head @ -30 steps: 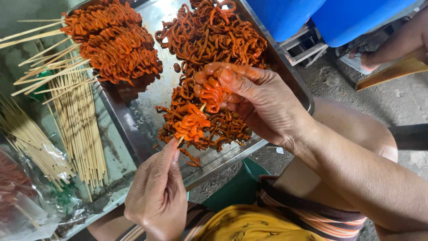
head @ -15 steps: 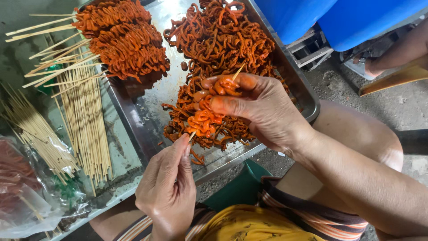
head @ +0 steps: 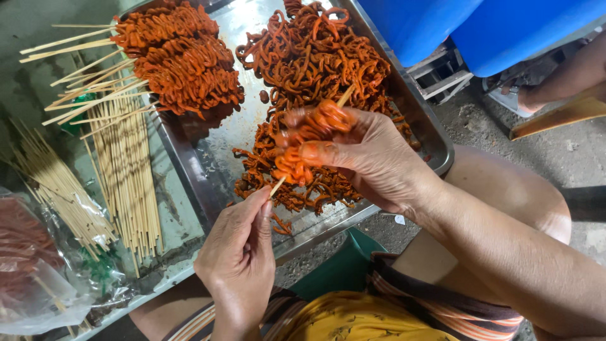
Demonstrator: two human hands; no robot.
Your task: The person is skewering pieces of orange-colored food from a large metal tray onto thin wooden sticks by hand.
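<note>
The half-threaded skewer [head: 309, 142] of orange, glossy, curled meat strips hangs above the metal tray [head: 435, 142], its stick tip poking out at the top; the right hand [head: 360, 158] curls tightly round the bunched strips, fingers stained orange; the left hand [head: 243, 259] pinches the stick's lower end between thumb and forefinger; bare bamboo sticks [head: 123, 164] lie left, beside finished skewers [head: 180, 60].

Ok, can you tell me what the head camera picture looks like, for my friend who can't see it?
A person's right hand pushes curly orange-red meat strips onto a thin wooden skewer, whose lower end the left hand pinches. Underneath is a metal tray with a loose pile of strips and finished skewers. Bare sticks lie left of it.
</note>
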